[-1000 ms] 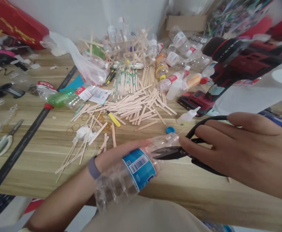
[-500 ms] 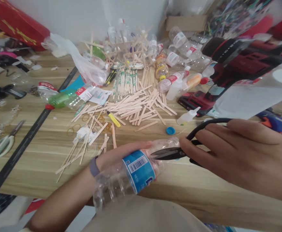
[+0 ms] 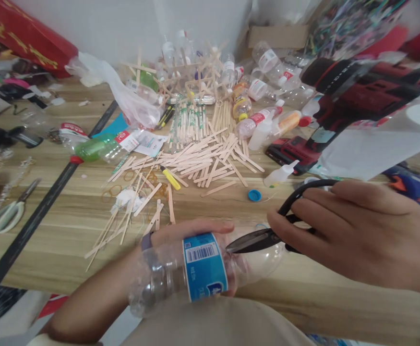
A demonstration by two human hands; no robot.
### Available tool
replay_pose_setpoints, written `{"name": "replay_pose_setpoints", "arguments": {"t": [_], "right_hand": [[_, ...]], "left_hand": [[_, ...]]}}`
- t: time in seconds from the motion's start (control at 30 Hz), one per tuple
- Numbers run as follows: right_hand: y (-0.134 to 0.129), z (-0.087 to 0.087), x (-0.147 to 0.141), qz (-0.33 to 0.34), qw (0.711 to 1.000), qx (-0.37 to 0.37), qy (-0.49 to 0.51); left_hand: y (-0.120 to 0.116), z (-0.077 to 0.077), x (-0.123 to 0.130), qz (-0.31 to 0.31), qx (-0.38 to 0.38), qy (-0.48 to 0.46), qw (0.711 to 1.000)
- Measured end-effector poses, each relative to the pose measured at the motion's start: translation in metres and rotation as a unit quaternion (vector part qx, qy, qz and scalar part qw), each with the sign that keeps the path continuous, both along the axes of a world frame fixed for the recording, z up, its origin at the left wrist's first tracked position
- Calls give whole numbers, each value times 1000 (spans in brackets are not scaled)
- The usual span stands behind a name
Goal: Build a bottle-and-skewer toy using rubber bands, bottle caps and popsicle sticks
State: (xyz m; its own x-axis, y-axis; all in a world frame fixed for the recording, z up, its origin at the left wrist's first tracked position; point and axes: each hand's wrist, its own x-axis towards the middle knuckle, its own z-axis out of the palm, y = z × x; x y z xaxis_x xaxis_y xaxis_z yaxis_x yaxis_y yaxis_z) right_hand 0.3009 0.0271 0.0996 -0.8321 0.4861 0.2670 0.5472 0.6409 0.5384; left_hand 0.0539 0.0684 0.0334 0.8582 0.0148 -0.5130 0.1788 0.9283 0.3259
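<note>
A clear plastic bottle (image 3: 159, 276) with a blue label (image 3: 204, 266) lies sideways in front of my body. My left hand (image 3: 198, 227) is wrapped round it from the far side, thumb along the top; most of its fingers show only through the plastic or are hidden. Black-handled scissors (image 3: 255, 240) are gripped in my right hand (image 3: 342, 230). Their blade tips touch the bottle wall just right of the label, where the plastic looks dented. Whether the tips have gone through the wall I cannot tell.
Loose wooden sticks (image 3: 195, 161), a yellow cutter (image 3: 170, 178) and a blue cap (image 3: 254, 195) lie beyond the bottle. A red cordless drill (image 3: 339, 105) stands at right. White-handled scissors (image 3: 10, 214) lie at left. Several bottles (image 3: 263, 89) crowd the back.
The bottle has turned more level, its neck end swinging towards me and its base shifting left. The scissors' tips have moved slightly down with it and stay against the bottle.
</note>
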Motion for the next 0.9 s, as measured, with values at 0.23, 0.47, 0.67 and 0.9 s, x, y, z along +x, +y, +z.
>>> {"name": "replay_pose_setpoints", "arguments": {"t": [0.23, 0.47, 0.67, 0.9], "right_hand": [[4, 4, 2, 30, 999, -13, -12], [14, -5, 5, 56, 998, -26, 7], [20, -9, 19, -70, 993, -60, 73], [5, -10, 15, -88, 975, -165, 119]], "left_hand": [[6, 17, 3, -48, -4, 60, 997], [3, 17, 6, -27, -15, 13, 999], [19, 8, -1, 63, 17, -1, 998], [30, -3, -6, 190, 169, 12, 967]]}}
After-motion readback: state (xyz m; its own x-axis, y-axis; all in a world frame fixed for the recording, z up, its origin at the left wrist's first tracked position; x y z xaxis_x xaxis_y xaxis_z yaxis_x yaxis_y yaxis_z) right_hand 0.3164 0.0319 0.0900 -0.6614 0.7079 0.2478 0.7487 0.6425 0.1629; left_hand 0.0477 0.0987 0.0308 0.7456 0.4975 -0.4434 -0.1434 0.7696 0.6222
